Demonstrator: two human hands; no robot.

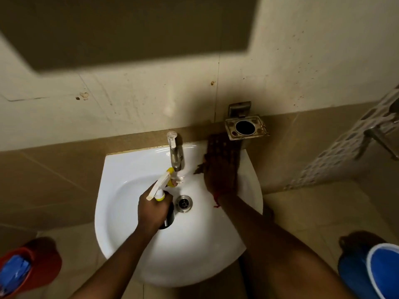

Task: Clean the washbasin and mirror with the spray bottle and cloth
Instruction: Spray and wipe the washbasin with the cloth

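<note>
Left hand (152,209): gripping the spray bottle (162,192) over the washbasin (121,203) bowl, nozzle pointing at the tap (175,153).
Right hand (220,171): lying flat, fingers spread, pressing the dark cloth (218,145) onto the washbasin's right rear rim beside the tap.

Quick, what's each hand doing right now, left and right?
Left hand: closed around the spray bottle, over the washbasin.
Right hand: flat and open, pressing the cloth on the rim.

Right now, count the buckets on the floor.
2: a red bucket at lower left of the washbasin, a blue bucket at lower right. Both are cropped; others may sit out of frame.
</note>
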